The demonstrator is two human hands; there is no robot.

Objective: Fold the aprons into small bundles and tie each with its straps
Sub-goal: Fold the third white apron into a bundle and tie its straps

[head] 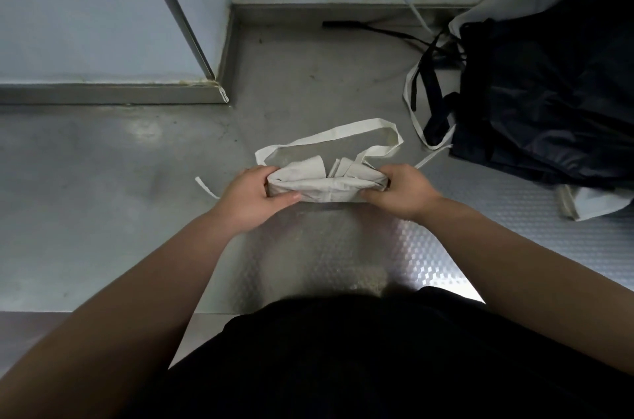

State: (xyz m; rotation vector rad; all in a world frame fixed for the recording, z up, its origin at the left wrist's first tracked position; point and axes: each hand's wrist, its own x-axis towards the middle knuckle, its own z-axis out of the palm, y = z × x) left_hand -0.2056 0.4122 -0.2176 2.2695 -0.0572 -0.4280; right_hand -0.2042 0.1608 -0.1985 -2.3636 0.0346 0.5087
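Firmly, the fingers (286,197) of the left hand (254,200) curl round the left end of a cream apron bundle (326,183), with the thumb on its near face and the rest hidden over the far edge. The right hand (403,192) grips the opposite end the same way, so the bundle sits clamped between both hands on the steel desk (103,195). Neither hand is free.

Just beyond the fingers, the folded layers show along the bundle's top, not quite flush. Farther out, a long cream strap (346,132) loops away from the bundle and back, lying slack on the desk. A thin strap end (206,186) trails past the left hand, and another (433,157) trails past the right.

Well off to the right of the right hand lies a heap of dark aprons (549,92), with straps tangled at its edge. A pale apron (593,204) peeks from under it.

By the look of it, the folding of this apron is about done and the tying has not begun. The next move probably calls for one hand to pin the bundle so the folds do not spring open. The other hand would gather the slack strap, wind it round the middle and knot it. The heap suggests more aprons wait.
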